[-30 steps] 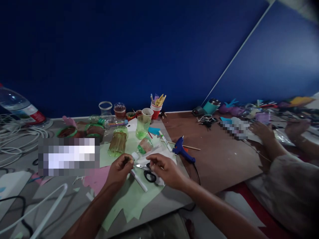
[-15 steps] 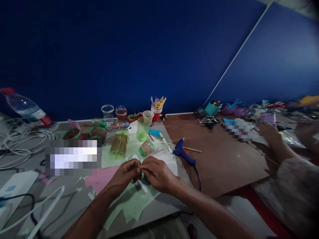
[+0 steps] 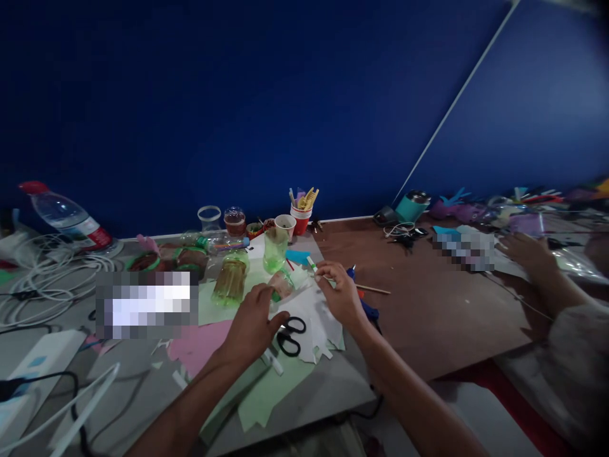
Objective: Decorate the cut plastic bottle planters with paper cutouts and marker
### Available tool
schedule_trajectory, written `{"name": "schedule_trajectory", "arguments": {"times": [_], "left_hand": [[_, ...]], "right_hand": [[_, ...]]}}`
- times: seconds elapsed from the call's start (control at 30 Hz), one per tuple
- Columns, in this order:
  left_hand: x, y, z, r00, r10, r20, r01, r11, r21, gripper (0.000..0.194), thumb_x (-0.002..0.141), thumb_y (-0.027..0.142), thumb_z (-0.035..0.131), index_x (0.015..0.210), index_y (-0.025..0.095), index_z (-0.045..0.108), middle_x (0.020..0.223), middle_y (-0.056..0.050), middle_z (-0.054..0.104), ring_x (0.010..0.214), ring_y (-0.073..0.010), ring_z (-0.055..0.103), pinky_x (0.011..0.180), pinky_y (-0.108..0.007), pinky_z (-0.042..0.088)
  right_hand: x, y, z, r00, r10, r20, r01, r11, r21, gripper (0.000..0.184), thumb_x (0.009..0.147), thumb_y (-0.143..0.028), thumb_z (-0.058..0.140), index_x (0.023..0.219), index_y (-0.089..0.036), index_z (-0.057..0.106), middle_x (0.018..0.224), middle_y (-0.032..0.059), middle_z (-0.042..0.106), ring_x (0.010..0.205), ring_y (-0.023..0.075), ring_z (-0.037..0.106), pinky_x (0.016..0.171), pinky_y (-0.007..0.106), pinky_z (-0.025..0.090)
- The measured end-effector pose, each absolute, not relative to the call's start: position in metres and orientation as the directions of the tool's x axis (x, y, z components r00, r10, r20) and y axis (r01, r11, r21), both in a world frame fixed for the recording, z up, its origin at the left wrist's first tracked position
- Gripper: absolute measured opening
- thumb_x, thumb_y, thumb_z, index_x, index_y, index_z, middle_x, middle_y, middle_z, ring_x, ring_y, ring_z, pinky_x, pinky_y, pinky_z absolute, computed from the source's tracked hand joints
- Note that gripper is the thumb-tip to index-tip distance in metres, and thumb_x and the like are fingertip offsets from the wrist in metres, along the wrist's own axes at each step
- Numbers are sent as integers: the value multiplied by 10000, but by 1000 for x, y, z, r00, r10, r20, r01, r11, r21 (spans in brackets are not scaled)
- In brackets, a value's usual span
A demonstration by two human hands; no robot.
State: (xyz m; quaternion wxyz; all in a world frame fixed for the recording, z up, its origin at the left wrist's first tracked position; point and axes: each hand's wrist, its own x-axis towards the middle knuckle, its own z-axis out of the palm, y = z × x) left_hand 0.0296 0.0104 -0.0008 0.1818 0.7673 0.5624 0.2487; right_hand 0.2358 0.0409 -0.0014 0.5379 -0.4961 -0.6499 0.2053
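Note:
My left hand (image 3: 257, 322) reaches over the white and green papers with thumb and fingers apart. Its fingertips are at the green rim of a cut plastic bottle piece (image 3: 282, 287); whether they touch is hard to see. Black-handled scissors (image 3: 291, 336) lie just right of its thumb, blades hidden. My right hand (image 3: 339, 295) has its thumb and fingers around a white and green marker (image 3: 311, 263), which still lies on the papers. Behind that hand, the blue glue gun (image 3: 370, 311) is partly covered. A wooden stick (image 3: 373, 289) lies beside it.
Cut bottles (image 3: 275, 249) and a red cup (image 3: 301, 219) of tools stand toward the wall. At left are coiled white cables (image 3: 71, 273), a large water bottle (image 3: 71, 216) and a power strip (image 3: 33, 374). Another person's hand (image 3: 528, 254) rests among materials at right.
My hands were together, fingers pinched over the papers; now they are apart. The left has moved toward the bottle piece, the right to the marker. The scissors handles now show.

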Motion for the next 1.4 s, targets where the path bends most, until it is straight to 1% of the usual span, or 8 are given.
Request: {"name": "schedule_trajectory", "arguments": {"times": [0.2,0.33,0.47,0.57,0.67,1.03,1.2,1.4], "left_hand": [[53,36,-14,223,968,117,897,-250,363,690,721,390,656,1297,94,417,1233,-243,521,1056,-376,548,845,-418,415],[53,44,-10,111,989,98,796,-147,587,583,712,302,663,1244,139,490,1071,-190,618,966,-337,599,796,-378,416],[39,37,2,212,972,-104,207,60,977,505,743,462,626,1153,173,563,1133,-144,620,978,-296,602,801,-376,446],[25,27,5,456,881,-127,-306,290,907,490,755,516,600,1092,159,600,1044,-132,651,817,-256,639,731,-383,481],[16,20,1,557,816,-154,-462,458,759,470,780,509,575,1086,154,615,1008,-136,668,730,-227,640,699,-382,488],[15,19,-16,439,881,-177,-427,378,821,611,714,609,603,1109,143,575,814,-103,683,670,-211,635,631,-336,489],[18,19,-30,338,932,-128,-336,247,909,574,631,406,772,1093,178,520,636,5,624,520,-128,565,530,-248,432],[17,22,-34,190,976,-102,-410,173,896,590,597,298,807,1125,241,551,1041,-60,662,837,-193,633,693,-281,491]], "right_hand": [[241,38,-11,71,888,455,390,395,-832,36,767,-190,553,752,-194,586,944,75,592,960,206,552,890,371,414],[246,37,-10,83,908,410,339,361,-869,30,760,-196,564,760,-190,593,955,68,592,961,204,558,900,373,408],[255,35,-2,66,934,351,200,332,-922,34,787,-215,562,788,-191,586,1038,74,592,1017,207,562,925,382,396],[254,32,10,-83,931,355,118,363,-924,22,805,-211,569,799,-193,580,1196,86,557,1145,214,517,980,395,361],[243,31,23,-302,873,383,109,431,-896,26,819,-199,578,796,-193,590,1293,83,516,1240,212,450,1037,407,310],[205,48,28,-401,836,376,254,495,-831,80,778,-154,593,710,-188,620,791,41,634,842,184,576,855,370,424],[196,57,14,-362,851,381,180,465,-867,78,797,-220,609,730,-194,640,887,49,621,914,180,576,890,361,420],[199,53,7,-288,864,413,160,468,-869,90,836,-232,578,798,-206,656,992,60,581,1007,190,554,941,381,397]]}}
